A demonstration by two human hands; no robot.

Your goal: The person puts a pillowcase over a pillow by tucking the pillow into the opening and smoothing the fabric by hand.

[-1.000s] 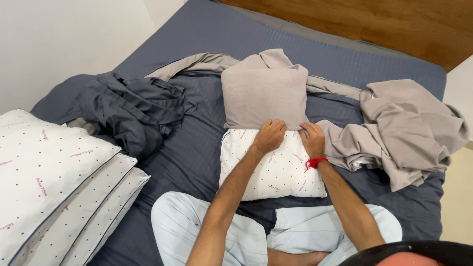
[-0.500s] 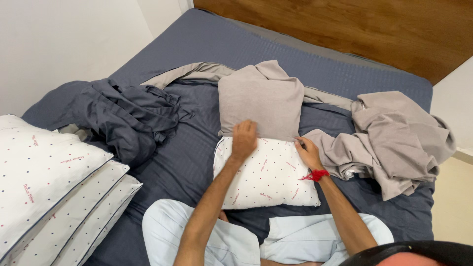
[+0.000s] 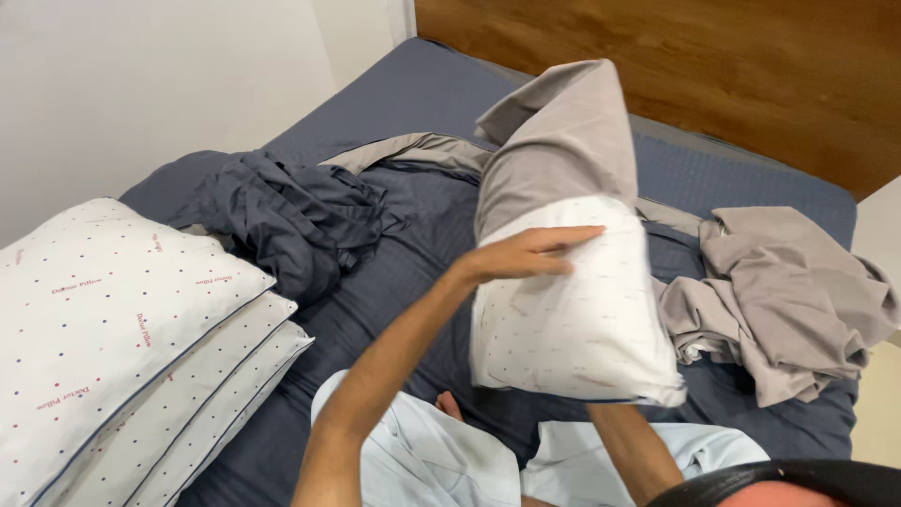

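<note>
Over the bed [image 3: 394, 103] | pillow [image 3: 572, 310] stands up tall, grey cover [image 3: 563, 141] half on top | my left hand [image 3: 530, 253] flat on its front, fingers straight | right hand hidden behind it, can't tell

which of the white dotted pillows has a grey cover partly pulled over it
The raised pillow under the left hand, its top end inside the grey pillowcase. The stacked pillows at the left lie bare on the bed.
</note>
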